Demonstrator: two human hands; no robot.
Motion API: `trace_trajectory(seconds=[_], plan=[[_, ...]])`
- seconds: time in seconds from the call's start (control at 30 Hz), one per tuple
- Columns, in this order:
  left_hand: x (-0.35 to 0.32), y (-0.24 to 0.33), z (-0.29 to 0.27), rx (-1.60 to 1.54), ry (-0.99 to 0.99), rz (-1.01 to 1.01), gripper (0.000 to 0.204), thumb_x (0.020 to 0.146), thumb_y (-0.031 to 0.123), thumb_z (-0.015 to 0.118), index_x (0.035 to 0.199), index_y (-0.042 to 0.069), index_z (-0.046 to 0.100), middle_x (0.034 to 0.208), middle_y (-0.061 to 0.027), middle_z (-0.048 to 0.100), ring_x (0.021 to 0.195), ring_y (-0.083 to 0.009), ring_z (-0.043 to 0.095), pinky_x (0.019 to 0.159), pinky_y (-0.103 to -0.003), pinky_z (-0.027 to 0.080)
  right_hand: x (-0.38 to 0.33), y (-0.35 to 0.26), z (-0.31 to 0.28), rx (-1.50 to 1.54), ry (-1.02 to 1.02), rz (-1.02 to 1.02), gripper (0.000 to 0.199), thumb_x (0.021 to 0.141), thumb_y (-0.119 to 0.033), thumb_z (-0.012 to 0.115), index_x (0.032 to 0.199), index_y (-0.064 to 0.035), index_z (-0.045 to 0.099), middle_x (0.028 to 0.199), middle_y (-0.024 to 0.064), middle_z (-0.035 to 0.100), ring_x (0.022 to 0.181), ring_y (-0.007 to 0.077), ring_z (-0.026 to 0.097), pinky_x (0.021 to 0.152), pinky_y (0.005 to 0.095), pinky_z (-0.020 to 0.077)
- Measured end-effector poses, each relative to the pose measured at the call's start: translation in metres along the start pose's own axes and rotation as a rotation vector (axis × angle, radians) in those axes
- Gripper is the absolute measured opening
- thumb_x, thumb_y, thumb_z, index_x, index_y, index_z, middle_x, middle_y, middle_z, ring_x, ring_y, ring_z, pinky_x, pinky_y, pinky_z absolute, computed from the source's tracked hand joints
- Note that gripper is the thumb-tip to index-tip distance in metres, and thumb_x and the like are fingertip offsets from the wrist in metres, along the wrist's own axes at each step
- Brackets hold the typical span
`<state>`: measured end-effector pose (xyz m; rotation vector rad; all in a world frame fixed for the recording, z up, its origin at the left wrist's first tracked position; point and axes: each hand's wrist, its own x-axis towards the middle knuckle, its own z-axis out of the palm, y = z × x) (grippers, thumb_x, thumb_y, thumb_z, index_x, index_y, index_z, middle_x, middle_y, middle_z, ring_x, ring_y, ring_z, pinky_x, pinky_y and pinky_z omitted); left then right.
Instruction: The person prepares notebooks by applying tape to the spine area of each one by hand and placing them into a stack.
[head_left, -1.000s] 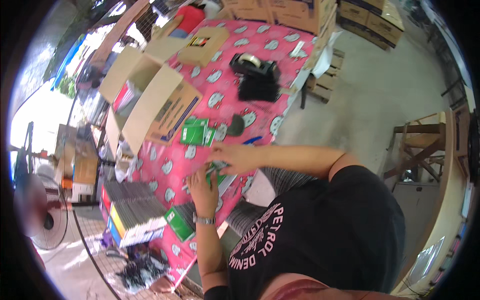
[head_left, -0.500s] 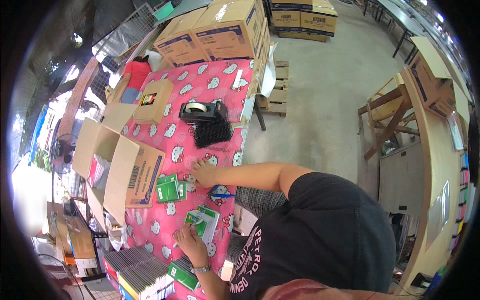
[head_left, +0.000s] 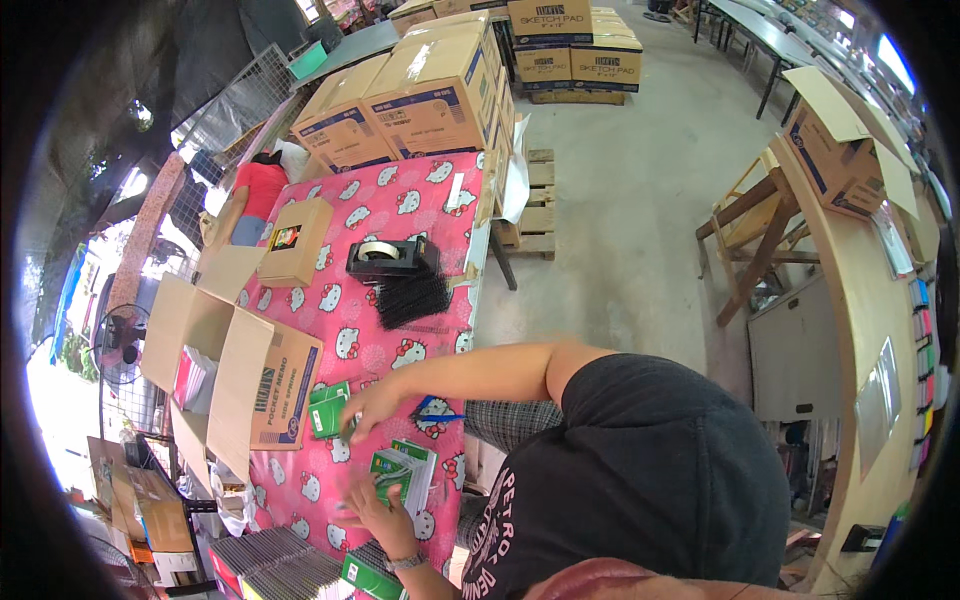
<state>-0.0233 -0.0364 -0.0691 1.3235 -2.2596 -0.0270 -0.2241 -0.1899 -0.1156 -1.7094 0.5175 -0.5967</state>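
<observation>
My right hand point(head_left: 371, 407) reaches over the pink cloth at the near side of a small pile of green memo pads point(head_left: 328, 410). Its fingers curve down and are smeared, so any grip is hidden. My left hand point(head_left: 380, 512), with a watch on the wrist, has its fingers apart. It hovers just beside a stack of green-covered memo pads point(head_left: 406, 464) with white page edges. Another green pad point(head_left: 370, 577) lies below that hand, next to rows of spiral-bound pads point(head_left: 272, 560). A blue pen-like item point(head_left: 440, 416) rests near my right wrist.
An open carton point(head_left: 285, 385) with pads inside stands across the table. Farther up are a tape dispenser point(head_left: 392, 258), black binding spirals point(head_left: 412, 298), a small brown box point(head_left: 296, 242) and large cartons point(head_left: 425, 100). A person in a red top point(head_left: 258, 190) is beyond the table.
My right hand has moved from lying on the cloth to the green pads. My left hand has drawn back slightly and spread its fingers. The whole view has shifted a little.
</observation>
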Motion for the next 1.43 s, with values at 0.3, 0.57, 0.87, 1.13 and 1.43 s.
trace_trajectory(seconds=[0.3, 0.57, 0.87, 1.13, 1.43], plan=[[-0.018, -0.013, -0.006, 0.056, 0.013, -0.178, 0.044, 0.074, 0.032, 0.077, 0.100, 0.003, 0.058, 0.100, -0.0121, 0.056, 0.103, -0.0363, 0.050, 0.089, -0.053, 0.035, -0.011, -0.054, 0.037, 0.878, -0.422, 0.009, 0.040, 0.086, -0.024, 0.069, 0.121, -0.0066, 0.062, 0.111, 0.0019, 0.062, 0.102, 0.0132, 0.056, 0.086, 0.0304, 0.0458], [-0.011, -0.010, -0.005, 0.073, 0.024, -0.229, 0.047, 0.070, 0.032, 0.080, 0.100, 0.003, 0.057, 0.100, -0.0104, 0.056, 0.103, -0.0356, 0.050, 0.087, -0.051, 0.036, -0.003, -0.055, 0.029, 0.206, -0.344, 0.133, 0.038, 0.081, -0.021, 0.073, 0.114, -0.0038, 0.063, 0.105, 0.0007, 0.064, 0.091, 0.0115, 0.057, 0.076, 0.0288, 0.0449], [-0.015, -0.009, -0.010, 0.007, 0.031, -0.213, 0.051, 0.068, 0.029, 0.082, 0.099, 0.001, 0.055, 0.097, -0.0128, 0.056, 0.102, -0.0371, 0.050, 0.085, -0.050, 0.037, -0.009, -0.057, 0.036, 0.435, -0.367, -0.013, 0.041, 0.085, -0.024, 0.068, 0.119, -0.0050, 0.058, 0.106, 0.0030, 0.063, 0.096, 0.0127, 0.059, 0.079, 0.0321, 0.0488], [-0.017, -0.022, -0.019, -0.037, 0.039, -0.159, 0.037, 0.079, 0.018, 0.073, 0.102, -0.003, 0.053, 0.099, -0.0183, 0.055, 0.098, -0.0392, 0.050, 0.086, -0.051, 0.038, 0.006, -0.056, 0.040, 0.402, -0.334, 0.060, 0.041, 0.081, -0.021, 0.073, 0.117, -0.0041, 0.062, 0.102, 0.0006, 0.063, 0.091, 0.0109, 0.058, 0.077, 0.0277, 0.0462], [-0.021, -0.044, -0.035, -0.249, -0.069, -0.315, 0.031, 0.083, 0.014, 0.070, 0.106, 0.002, 0.053, 0.101, -0.0166, 0.056, 0.099, -0.0307, 0.052, 0.084, -0.047, 0.041, 0.036, -0.051, 0.045, 0.078, -0.372, -0.025, 0.052, 0.085, -0.018, 0.068, 0.133, -0.0045, 0.051, 0.116, 0.0046, 0.063, 0.100, 0.0148, 0.060, 0.089, 0.0325, 0.0454]])
